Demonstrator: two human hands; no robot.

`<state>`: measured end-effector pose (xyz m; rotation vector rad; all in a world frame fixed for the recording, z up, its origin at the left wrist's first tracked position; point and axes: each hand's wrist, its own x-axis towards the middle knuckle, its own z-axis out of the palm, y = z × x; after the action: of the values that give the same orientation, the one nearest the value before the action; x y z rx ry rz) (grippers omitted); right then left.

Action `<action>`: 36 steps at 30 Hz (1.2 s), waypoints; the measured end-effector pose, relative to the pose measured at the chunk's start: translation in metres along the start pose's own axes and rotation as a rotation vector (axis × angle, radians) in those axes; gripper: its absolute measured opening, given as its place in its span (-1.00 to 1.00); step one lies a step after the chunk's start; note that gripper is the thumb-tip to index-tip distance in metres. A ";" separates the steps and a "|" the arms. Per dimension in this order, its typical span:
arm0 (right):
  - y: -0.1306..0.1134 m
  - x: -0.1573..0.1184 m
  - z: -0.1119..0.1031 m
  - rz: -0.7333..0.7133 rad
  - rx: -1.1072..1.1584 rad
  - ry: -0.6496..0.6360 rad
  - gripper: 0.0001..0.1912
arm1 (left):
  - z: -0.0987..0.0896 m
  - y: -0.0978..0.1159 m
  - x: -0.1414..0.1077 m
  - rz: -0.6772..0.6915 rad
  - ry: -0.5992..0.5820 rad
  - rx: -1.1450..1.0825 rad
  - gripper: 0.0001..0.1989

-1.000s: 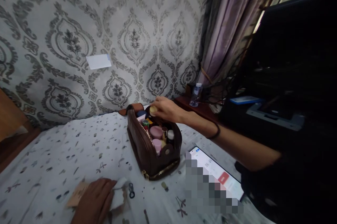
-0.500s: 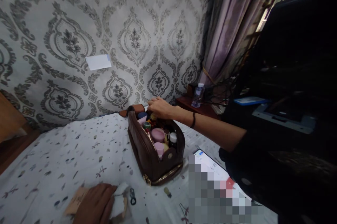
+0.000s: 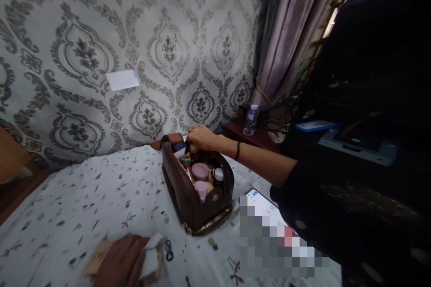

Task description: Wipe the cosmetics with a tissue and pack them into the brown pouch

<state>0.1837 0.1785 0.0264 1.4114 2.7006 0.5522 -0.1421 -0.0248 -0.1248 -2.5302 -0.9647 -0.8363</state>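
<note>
A brown leather toiletry bag [image 3: 178,197] stands unzipped on the bed, packed with jars and bottles. Among them are a pink jar [image 3: 200,171], a pink-lidded container [image 3: 201,188], a white-capped dark bottle [image 3: 219,175] and a green lid [image 3: 185,160]. My right hand [image 3: 201,138] is at the bag's far end with its fingers curled down, just above an amber bottle [image 3: 193,154]; its fingertips are hidden. At the lower left my left hand [image 3: 121,260] lies palm down over a beige card packet [image 3: 96,258] and torn white paper [image 3: 150,260], fingers close together.
A phone [image 3: 261,199], partly pixelated, lies right of the bag on the patterned sheet [image 3: 111,206]. Behind my right arm, a clear bottle [image 3: 250,121] stands on a dark red table [image 3: 232,130] near cables. The patterned wall rises behind the bed; a wooden edge [image 3: 20,188] is at left.
The view has shifted slightly, and the phone's displayed time has ticked over. My right hand stays at the bag's far end, its sleeve a little further left. My left hand has not moved.
</note>
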 end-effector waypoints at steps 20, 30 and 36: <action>-0.001 0.002 0.007 -0.015 0.015 -0.040 -0.73 | 0.008 -0.005 -0.013 -0.023 -0.036 0.000 -0.66; -0.029 -0.016 -0.018 0.045 0.263 0.008 -0.77 | -0.002 0.008 0.010 0.004 0.072 0.078 -0.67; -0.041 -0.009 -0.022 0.078 0.527 -0.017 -0.66 | 0.004 0.004 -0.001 -0.029 0.043 0.033 -0.67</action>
<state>0.1519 0.1438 0.0320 1.6106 2.9146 -0.1945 -0.1382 -0.0255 -0.1289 -2.4656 -0.9950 -0.8722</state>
